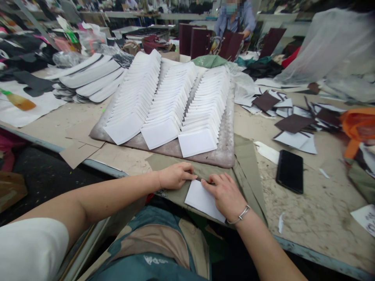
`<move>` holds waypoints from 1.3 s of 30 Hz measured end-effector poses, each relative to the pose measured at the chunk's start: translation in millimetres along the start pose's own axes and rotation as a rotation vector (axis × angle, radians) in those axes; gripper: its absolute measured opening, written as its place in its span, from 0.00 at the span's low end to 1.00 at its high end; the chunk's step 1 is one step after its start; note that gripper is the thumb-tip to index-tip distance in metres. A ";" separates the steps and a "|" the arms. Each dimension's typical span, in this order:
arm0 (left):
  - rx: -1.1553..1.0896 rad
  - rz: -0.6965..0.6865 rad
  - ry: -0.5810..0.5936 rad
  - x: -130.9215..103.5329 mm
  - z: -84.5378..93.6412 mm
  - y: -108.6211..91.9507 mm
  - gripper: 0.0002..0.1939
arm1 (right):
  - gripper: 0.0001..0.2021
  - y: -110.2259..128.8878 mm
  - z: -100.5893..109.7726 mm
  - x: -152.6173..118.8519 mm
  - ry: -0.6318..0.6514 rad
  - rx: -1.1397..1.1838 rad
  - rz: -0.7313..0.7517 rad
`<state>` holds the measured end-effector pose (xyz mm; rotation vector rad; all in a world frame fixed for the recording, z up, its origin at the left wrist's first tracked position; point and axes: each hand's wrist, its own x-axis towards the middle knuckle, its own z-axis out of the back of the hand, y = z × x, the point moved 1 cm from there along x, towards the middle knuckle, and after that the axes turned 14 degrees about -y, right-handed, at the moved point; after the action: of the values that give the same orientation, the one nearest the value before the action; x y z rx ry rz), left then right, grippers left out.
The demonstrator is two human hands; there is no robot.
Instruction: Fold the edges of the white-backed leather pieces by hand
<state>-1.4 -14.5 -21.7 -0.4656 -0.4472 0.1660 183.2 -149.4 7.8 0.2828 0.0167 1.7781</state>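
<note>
A white rectangular piece (200,200) with a dark strip along its far edge lies at the table's front, on an olive-green cloth (249,164). My left hand (177,175) is closed, its thumb and forefinger pressed at the far left corner of the piece. My right hand (227,195), with a bracelet at the wrist, has its fingers bent and pinching the same far edge, the palm over the piece's right part. Just beyond my hands, a grey-brown board (205,156) carries three long rows of overlapped white pieces (196,142).
A black phone (290,171) lies to the right. Behind it are scattered brown and white pieces (294,123), with an orange object (359,128) at the edge. Stacked curved white pieces (93,76) and a yellow-handled brush (20,101) sit left. A person (234,19) works across the table among maroon panels.
</note>
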 end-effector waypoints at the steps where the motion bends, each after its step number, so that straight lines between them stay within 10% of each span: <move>1: 0.011 0.054 -0.059 2.6 1.6 -6.7 0.17 | 0.23 -1.1 -0.9 -0.9 -0.009 0.005 -0.010; 4: 0.037 0.180 -0.195 13.6 -0.2 -29.1 0.19 | 0.21 -3.9 -5.2 -3.5 -0.045 0.050 -0.039; 8: 0.021 0.232 -0.016 28.1 -19.3 -45.4 0.18 | 0.15 -9.0 -13.0 -8.3 -0.127 0.159 -0.095; 17: -0.046 0.202 0.067 22.9 -32.7 -29.6 0.19 | 0.15 -42.5 -11.5 -23.3 -0.255 0.583 -0.225; 39: 0.081 0.016 0.153 25.2 -27.9 -33.1 0.20 | 0.08 -25.2 -1.7 -16.1 -0.144 0.115 0.043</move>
<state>35.5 -48.4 -19.0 -0.3992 -0.2862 0.1622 210.2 -159.0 -0.9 0.4969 0.0098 1.7989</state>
